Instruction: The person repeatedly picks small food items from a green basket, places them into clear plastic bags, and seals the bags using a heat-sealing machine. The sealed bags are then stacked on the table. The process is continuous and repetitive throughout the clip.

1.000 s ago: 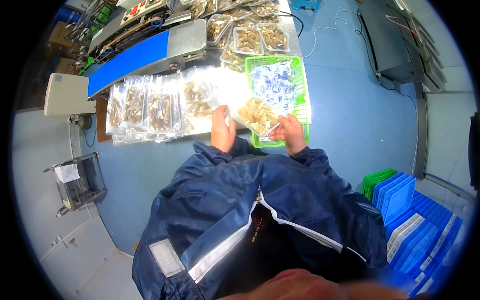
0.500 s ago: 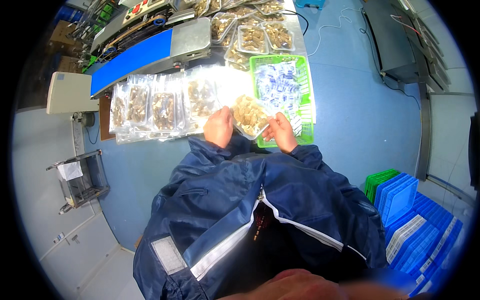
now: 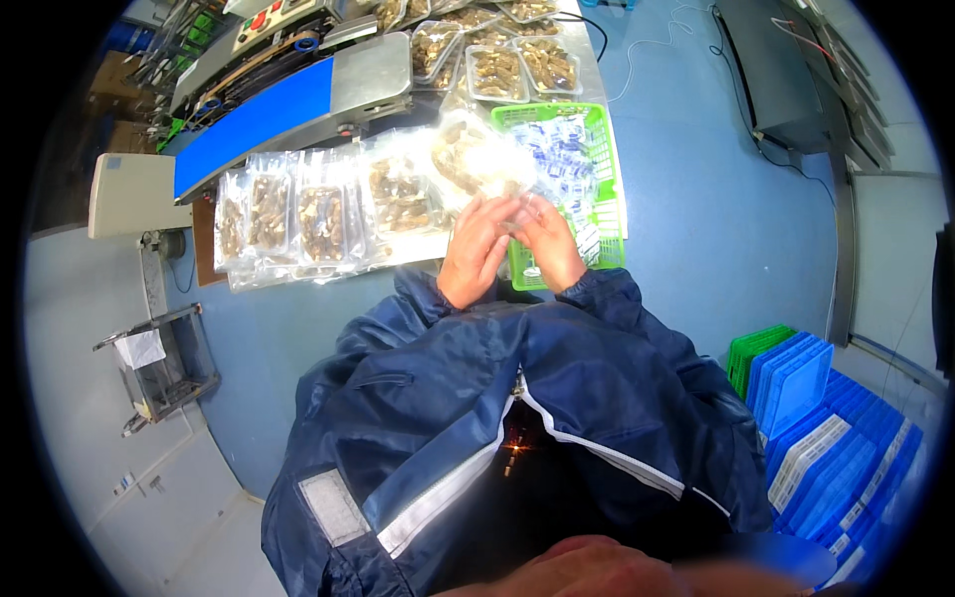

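Strong glare washes out a clear plastic bag [image 3: 460,117] in front of me, with a tray of dried brown pieces, apparently mushrooms [image 3: 466,159], in or under it. At its near edge, my left hand [image 3: 477,251] has its fingers closed and pointing right. My right hand [image 3: 547,242] meets it there, fingers bent inward. Clear film shows between the fingertips, and both hands appear to pinch it. Left of them, several bagged trays [image 3: 323,214] lie in an overlapping row. A green basket [image 3: 614,189] of small blue-and-white packets [image 3: 557,159] stands beside my right hand.
A machine with a blue belt [image 3: 259,119] runs along the far left. More filled trays [image 3: 497,73] are piled at the back of the table. Blue crates [image 3: 796,388] are stacked at the lower right, and a metal frame stand [image 3: 179,363] is at the left.
The filled tray has gone from between my hands to farther away, under glare with the clear bag. My hands have come together at the near edge.
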`<state>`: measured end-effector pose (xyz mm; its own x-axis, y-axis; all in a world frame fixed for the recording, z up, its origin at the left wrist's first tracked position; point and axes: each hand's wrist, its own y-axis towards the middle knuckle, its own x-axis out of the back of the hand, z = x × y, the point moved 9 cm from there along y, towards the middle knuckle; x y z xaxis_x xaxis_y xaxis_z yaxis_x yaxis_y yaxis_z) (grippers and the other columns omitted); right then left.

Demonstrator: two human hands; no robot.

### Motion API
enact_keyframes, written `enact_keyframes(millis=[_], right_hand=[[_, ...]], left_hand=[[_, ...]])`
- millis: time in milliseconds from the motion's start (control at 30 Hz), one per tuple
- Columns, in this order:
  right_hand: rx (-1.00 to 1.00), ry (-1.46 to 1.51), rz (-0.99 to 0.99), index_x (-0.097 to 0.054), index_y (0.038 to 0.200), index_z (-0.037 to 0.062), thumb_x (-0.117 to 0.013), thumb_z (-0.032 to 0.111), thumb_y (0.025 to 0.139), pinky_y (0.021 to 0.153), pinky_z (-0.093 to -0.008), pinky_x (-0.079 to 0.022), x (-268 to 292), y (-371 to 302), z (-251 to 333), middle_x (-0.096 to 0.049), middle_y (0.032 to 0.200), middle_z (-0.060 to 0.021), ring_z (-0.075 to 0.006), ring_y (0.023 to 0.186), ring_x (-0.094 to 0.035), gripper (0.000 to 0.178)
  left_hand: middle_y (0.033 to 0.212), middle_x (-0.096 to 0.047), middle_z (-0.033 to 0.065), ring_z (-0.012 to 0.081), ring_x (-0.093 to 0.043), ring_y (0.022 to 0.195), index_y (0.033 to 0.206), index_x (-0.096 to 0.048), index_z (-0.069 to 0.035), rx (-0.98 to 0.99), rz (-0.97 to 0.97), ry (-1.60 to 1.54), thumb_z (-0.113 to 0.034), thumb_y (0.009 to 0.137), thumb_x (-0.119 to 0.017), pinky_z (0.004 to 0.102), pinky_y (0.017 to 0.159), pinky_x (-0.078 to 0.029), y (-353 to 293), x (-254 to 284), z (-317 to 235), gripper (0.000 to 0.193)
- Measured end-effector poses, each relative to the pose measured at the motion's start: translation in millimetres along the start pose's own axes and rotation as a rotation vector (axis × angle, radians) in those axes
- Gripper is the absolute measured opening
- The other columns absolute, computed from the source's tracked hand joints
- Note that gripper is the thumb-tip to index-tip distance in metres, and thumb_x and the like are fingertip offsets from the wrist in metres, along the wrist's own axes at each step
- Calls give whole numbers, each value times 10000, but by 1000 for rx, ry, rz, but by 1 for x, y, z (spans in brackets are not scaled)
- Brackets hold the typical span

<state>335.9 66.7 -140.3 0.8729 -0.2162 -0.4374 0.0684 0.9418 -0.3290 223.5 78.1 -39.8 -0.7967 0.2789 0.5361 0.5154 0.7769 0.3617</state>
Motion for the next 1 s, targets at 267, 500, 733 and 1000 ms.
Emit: enact_keyframes(millis=[267, 500, 733, 1000], right_hand=[[99, -223, 79, -566, 1056, -4, -606, 175, 954, 629, -292, -515, 16, 34, 60, -636, 912, -71, -146, 752, -623, 209], [87, -309, 372, -576, 1191, -18, -626, 212, 938, 713, -281, -525, -9, 15, 135, -665, 927, -101, -165, 760, -645, 346], [53, -1719, 241, -701, 995, 78, -732, 240, 771, 814, -459, -509, 103, 23, -60, -666, 942, -127, -330, 941, -642, 278], [124, -1538, 316, -695, 971, 104, -687, 155, 740, 827, -433, -499, 115, 33, -69, -629, 885, -146, -327, 945, -614, 237]], left_hand=[[1287, -521, 175, 355, -475, 1229, 1347, -455, -23, 41, -254, 137, -300, 754, -792, 449, 1054, -330, 33, 58, 22, 736], [1145, -634, 69, 149, -575, 1081, 1245, -558, 17, 716, -87, -810, -166, 845, -740, 295, 960, -419, 34, 100, 77, 476], [1209, -619, 43, 175, -549, 1156, 1189, -599, -26, 913, -579, -1138, -132, 899, -673, 353, 1019, -407, -67, 123, 159, 318], [1163, -632, 43, 169, -545, 1149, 1159, -611, -18, 929, -687, -1137, -112, 892, -667, 331, 1035, -384, -89, 120, 166, 289]])
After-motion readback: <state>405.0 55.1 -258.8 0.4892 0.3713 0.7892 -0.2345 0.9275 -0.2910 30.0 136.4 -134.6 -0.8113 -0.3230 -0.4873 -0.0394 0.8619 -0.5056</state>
